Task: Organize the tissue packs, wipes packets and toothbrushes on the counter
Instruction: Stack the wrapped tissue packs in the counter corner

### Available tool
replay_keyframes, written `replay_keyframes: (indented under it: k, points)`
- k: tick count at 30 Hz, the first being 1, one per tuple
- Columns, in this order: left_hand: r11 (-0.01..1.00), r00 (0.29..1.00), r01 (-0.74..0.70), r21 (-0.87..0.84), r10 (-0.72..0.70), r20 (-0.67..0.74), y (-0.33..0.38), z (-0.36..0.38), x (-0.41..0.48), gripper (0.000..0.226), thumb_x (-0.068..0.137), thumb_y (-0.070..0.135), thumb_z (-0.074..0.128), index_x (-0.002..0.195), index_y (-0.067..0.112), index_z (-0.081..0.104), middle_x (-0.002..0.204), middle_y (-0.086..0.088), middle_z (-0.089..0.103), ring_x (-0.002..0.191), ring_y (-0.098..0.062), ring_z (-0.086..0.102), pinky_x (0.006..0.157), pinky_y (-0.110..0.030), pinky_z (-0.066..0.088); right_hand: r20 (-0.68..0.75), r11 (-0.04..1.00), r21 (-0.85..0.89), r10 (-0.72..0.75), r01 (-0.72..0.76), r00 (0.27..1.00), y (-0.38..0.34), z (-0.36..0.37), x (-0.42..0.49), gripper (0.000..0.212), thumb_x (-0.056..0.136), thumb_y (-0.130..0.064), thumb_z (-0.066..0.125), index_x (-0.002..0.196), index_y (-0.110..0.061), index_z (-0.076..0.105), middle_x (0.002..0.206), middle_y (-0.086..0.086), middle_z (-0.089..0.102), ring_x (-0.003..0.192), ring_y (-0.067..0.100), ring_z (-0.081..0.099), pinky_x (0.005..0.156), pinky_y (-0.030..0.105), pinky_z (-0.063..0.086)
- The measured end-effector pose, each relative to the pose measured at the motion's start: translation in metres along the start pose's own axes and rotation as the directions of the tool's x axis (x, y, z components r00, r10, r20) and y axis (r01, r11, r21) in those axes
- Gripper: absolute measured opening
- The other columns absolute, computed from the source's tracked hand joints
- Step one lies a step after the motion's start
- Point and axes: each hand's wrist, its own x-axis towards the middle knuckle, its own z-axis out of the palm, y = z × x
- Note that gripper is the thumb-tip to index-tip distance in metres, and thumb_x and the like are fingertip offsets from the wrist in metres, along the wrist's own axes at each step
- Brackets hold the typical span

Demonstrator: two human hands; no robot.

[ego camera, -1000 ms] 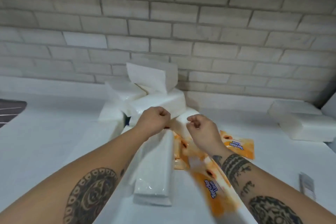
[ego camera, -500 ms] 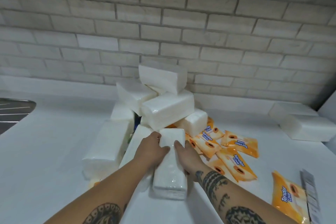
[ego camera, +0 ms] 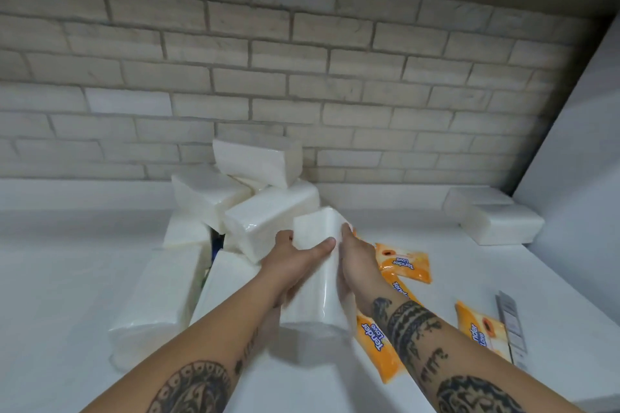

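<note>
A long white tissue pack point(ego camera: 317, 282) is lifted off the white counter point(ego camera: 60, 278), tilted with its far end raised. My left hand point(ego camera: 295, 261) grips its left side with the thumb across the top, and my right hand point(ego camera: 357, 265) grips its right side. Behind it leans a jumbled pile of white tissue packs point(ego camera: 255, 198) against the brick wall. Two more packs point(ego camera: 161, 292) lie flat on the left. Orange wipes packets point(ego camera: 404, 261) are scattered to the right, partly under my right forearm. A toothbrush pack point(ego camera: 511, 322) lies at the far right.
Two white tissue packs point(ego camera: 493, 214) are stacked at the back right by a white side panel point(ego camera: 577, 144). Another orange wipes packet point(ego camera: 483, 329) lies next to the toothbrush pack. The brick wall point(ego camera: 302, 77) closes the back.
Both hands went from curled above the pile to grasping a tissue pack from both sides, then lifted it off the counter. The view tilted up and shifted.
</note>
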Motion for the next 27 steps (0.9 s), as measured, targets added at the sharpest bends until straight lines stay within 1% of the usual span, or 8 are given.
replay_keyframes:
  k: [2,4,6,8,14,18,24,27]
  points:
    - [1.000,0.999,-0.002,-0.003,0.002,0.036,-0.001,0.006,0.002,0.114,0.040,0.086,0.082,0.128,0.034,0.031,0.119,0.009,0.061,0.111,-0.022,0.064,0.093,-0.044,0.058,-0.015,0.996,0.079,-0.040,0.041,0.999,-0.015,-0.007,-0.016,0.082,0.065,-0.084,0.065,0.127,-0.030,0.062,0.125,0.002,0.069,0.112,0.028,0.068,0.103,0.052,0.051]
    - [0.994,0.997,-0.012,-0.109,0.021,0.079,-0.003,0.009,0.005,0.122,0.041,0.073,0.092,0.138,0.032,0.030,0.123,0.005,0.064,0.108,-0.025,0.068,0.091,-0.049,0.060,-0.012,0.983,0.102,-0.154,0.154,0.988,-0.024,-0.014,-0.027,0.058,0.082,-0.061,0.073,0.128,-0.027,0.065,0.130,-0.002,0.064,0.116,0.021,0.066,0.107,0.048,0.050]
    - [0.969,0.990,-0.035,-0.244,0.067,0.125,-0.002,0.014,0.005,0.096,0.066,0.043,0.094,0.140,0.032,0.034,0.126,-0.001,0.065,0.104,-0.028,0.071,0.089,-0.050,0.061,-0.043,0.961,0.083,-0.262,0.264,0.964,-0.027,-0.025,-0.033,0.030,0.096,-0.041,0.064,0.123,-0.027,0.069,0.134,-0.002,0.060,0.115,0.018,0.065,0.110,0.044,0.049]
    - [0.928,0.974,-0.068,-0.365,0.142,0.178,0.000,0.016,0.007,0.063,0.075,0.024,0.087,0.125,0.030,0.047,0.126,-0.012,0.068,0.101,-0.033,0.074,0.087,-0.054,0.061,-0.049,0.951,0.090,-0.292,0.296,0.955,-0.027,-0.031,-0.034,0.022,0.090,-0.043,0.064,0.110,-0.035,0.068,0.133,0.003,0.062,0.109,0.025,0.070,0.102,0.049,0.056]
    - [0.871,0.912,-0.086,-0.483,0.264,0.315,0.008,0.024,0.008,0.054,0.086,0.012,0.076,0.134,0.022,0.055,0.121,-0.018,0.073,0.106,-0.042,0.072,0.085,-0.055,0.060,0.120,0.968,0.157,-0.218,0.198,0.969,-0.023,-0.044,-0.039,0.024,0.101,-0.052,0.058,0.119,-0.037,0.058,0.114,0.002,0.075,0.094,0.019,0.077,0.074,0.035,0.063]
    - [0.865,0.895,-0.035,-0.500,0.250,0.370,0.006,0.022,0.010,0.056,0.088,0.019,0.076,0.139,0.017,0.054,0.125,-0.022,0.071,0.110,-0.045,0.070,0.087,-0.056,0.060,0.150,0.970,0.194,-0.174,0.143,0.973,-0.021,-0.045,-0.033,0.046,0.097,-0.060,0.060,0.133,-0.033,0.055,0.116,0.004,0.077,0.097,0.024,0.078,0.084,0.045,0.064]
    - [0.886,0.887,0.010,-0.464,0.207,0.413,0.021,0.039,0.014,0.053,0.093,0.045,0.066,0.140,0.027,0.053,0.126,-0.014,0.073,0.114,-0.038,0.070,0.097,-0.056,0.055,0.081,0.948,0.261,-0.208,0.181,0.975,-0.026,-0.063,-0.023,0.044,0.098,-0.053,0.062,0.133,-0.026,0.057,0.115,0.008,0.077,0.097,0.028,0.078,0.082,0.047,0.064]
    - [0.919,0.858,-0.002,-0.393,0.204,0.471,0.034,0.058,0.013,0.045,0.096,0.042,0.064,0.139,0.031,0.054,0.124,-0.008,0.074,0.113,-0.032,0.072,0.097,-0.052,0.057,-0.021,0.932,0.266,-0.248,0.245,0.968,-0.027,-0.084,-0.017,0.031,0.102,-0.048,0.059,0.127,-0.030,0.057,0.113,0.006,0.076,0.093,0.026,0.078,0.073,0.041,0.065]
